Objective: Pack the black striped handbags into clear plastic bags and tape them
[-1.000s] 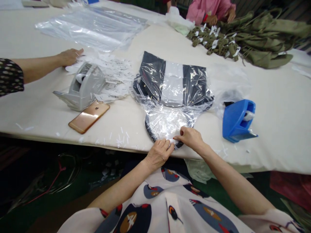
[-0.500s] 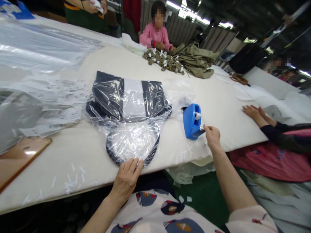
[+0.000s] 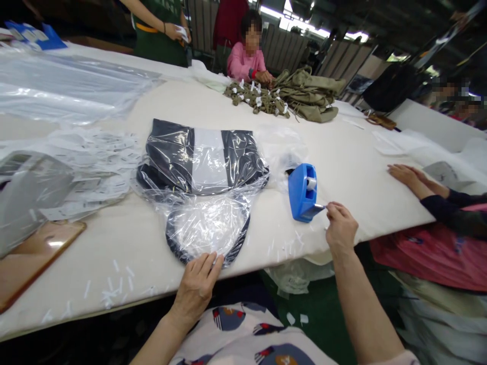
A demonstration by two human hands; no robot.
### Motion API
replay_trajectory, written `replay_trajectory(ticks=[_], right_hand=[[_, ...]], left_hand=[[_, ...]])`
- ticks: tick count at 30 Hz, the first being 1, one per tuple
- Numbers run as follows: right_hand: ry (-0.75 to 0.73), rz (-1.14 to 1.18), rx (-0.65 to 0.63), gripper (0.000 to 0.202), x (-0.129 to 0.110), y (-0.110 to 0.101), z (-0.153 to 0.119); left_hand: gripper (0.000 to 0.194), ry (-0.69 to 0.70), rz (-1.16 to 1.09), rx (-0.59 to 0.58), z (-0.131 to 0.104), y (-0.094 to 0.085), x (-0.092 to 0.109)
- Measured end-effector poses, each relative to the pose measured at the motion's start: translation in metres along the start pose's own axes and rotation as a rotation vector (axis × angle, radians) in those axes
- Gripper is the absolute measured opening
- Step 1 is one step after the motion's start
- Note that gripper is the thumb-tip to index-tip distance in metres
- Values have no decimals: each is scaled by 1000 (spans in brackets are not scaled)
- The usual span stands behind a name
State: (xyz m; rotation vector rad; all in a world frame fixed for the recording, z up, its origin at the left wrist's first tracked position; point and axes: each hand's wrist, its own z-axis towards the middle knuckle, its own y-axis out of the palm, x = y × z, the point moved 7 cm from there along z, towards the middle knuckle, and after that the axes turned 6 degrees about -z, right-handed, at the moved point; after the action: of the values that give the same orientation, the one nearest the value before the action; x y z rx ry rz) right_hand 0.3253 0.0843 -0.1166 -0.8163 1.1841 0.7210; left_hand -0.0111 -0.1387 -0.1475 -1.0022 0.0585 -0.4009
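Note:
A black and grey item in a clear plastic bag [image 3: 207, 159] lies on the table, its rounded, dark-edged lower part towards me. My left hand [image 3: 198, 279] rests on that lower edge at the table's front, fingers stretched out over the plastic. To the right of the bag stands a blue tape dispenser [image 3: 303, 192]. My right hand [image 3: 341, 225] is just right of it, thumb and fingers pinched on the end of a short strip of tape [image 3: 319, 206] that reaches from the dispenser.
Left of the bag lie white labels [image 3: 95, 172], a grey object [image 3: 34, 187] and a brown, shiny board [image 3: 41, 253]. Clear plastic sheets [image 3: 76, 86] lie behind. Olive items [image 3: 304, 96] sit before a person in pink [image 3: 247, 61]. Another person's hands [image 3: 409, 177] rest at right.
My right hand has moved slightly right and down, away from the dispenser, and more of the tape strip shows. My left hand has stayed on the bag. The view has shifted slightly.

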Motion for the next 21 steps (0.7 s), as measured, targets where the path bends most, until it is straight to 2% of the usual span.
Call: replay_trajectory(ticks=[2, 5, 8, 11, 13, 15, 17, 18, 21], right_hand=[[104, 107, -12, 29, 15, -4, -18], [255, 176, -101, 36, 36, 6, -34], [175, 60, -109, 37, 38, 8, -30], [44, -216, -77, 33, 33, -5, -26], [20, -420, -88, 31, 32, -12, -32], [-16, -542, -125, 32, 25, -11, -48], [-86, -529, -268, 33, 7, 8, -76], [-119, -485, -402, 32, -5, 25, -95], [-141, -318, -936, 28, -42, 95, -166]], left_hand=[[40, 1, -5, 3, 0, 0, 0], [39, 6, -6, 8, -1, 1, -1], [38, 3, -6, -3, -1, 2, -1], [37, -8, -10, -17, -2, 1, 0], [35, -21, -15, -18, -3, 0, 1], [31, -32, -14, -24, -4, 0, 1], [29, -36, -11, -42, -4, 2, 0], [28, -40, -8, -53, -5, 3, -1], [28, -59, -14, -82, -5, 4, -2]])
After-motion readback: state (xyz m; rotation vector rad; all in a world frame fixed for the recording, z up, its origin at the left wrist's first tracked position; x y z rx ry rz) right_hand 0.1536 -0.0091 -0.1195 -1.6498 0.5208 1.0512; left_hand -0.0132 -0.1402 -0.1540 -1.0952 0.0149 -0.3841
